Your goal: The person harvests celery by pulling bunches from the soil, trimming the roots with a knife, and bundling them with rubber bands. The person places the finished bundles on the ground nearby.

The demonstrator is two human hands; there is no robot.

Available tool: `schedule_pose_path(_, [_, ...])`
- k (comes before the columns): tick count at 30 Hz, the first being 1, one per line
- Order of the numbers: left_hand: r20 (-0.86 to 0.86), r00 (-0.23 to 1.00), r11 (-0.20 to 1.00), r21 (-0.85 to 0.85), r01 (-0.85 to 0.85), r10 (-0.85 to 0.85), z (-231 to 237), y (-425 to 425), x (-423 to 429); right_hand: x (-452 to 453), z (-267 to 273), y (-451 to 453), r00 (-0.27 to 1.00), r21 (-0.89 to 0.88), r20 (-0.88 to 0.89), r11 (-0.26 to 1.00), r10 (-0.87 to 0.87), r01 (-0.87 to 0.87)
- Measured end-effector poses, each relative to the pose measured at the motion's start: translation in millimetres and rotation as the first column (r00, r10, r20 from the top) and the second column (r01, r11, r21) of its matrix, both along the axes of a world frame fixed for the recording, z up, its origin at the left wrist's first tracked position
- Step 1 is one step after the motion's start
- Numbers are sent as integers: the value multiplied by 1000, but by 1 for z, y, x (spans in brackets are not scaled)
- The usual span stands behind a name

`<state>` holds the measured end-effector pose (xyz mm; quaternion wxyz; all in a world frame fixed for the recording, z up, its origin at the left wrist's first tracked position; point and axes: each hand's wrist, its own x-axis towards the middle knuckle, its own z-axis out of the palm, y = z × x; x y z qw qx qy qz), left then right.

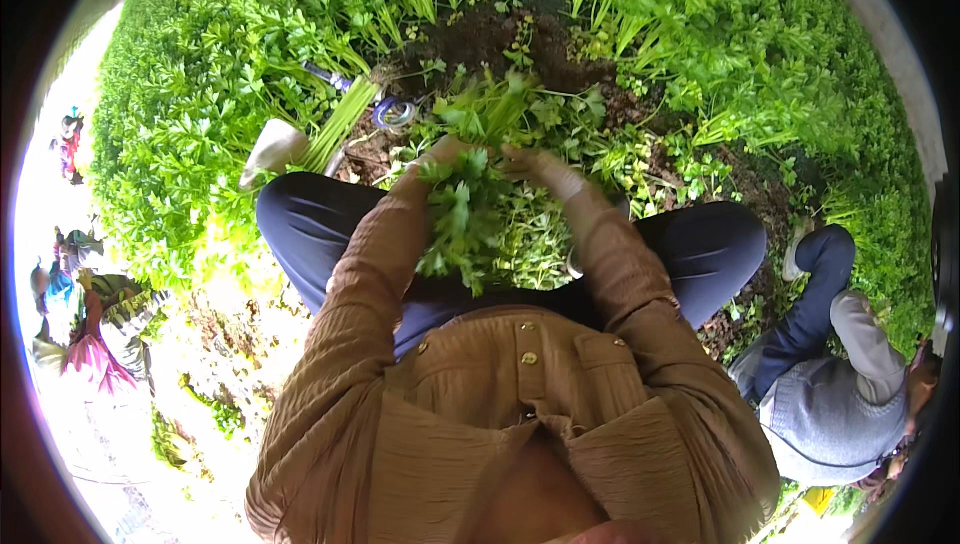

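Observation:
My left hand (448, 151) is closed around a bunch of leafy green celery-like stalks (469, 206), whose leaves hang toward my lap and whose stems point away from me. Close beside it, my right hand (523, 163) is at the stems, blurred; whether its fingers grip them cannot be told. Left of my hands a bundle of cut stalks (341, 120) lies on the plants. A roll of blue-purple tape (394, 113) sits on the soil next to that bundle. Loose leaves and trimmings (532, 244) cover the ground between my legs.
Dense rows of the leafy plants (780, 78) stand ahead and to both sides, around bare dark soil (480, 41). A pale object (274, 150) is by my left knee. A co-worker in a grey top (832, 409) sits at the right. Other people (90, 319) are at the far left.

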<state>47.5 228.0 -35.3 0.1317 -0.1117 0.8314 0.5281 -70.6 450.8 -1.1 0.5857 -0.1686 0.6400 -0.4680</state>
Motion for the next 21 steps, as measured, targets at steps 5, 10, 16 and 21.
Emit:
schedule_pose_path(5, [105,993,991,118,-65,53,138,35,-7,5,53,-48,659,-292,507,608,-556,738])
schedule_pose_path(10, [146,989,981,194,9,-38,232,20,10,-74,102,-22,418,-400,738,155,-530,903])
schedule_pose_path(16, [160,982,995,2,98,-97,279,-6,15,-155,71,19,492,-396,41,438,-870,807])
schedule_pose_path(21, [204,974,991,-76,111,-93,301,-10,28,-125,138,65,535,-568,-63,471,-842,675])
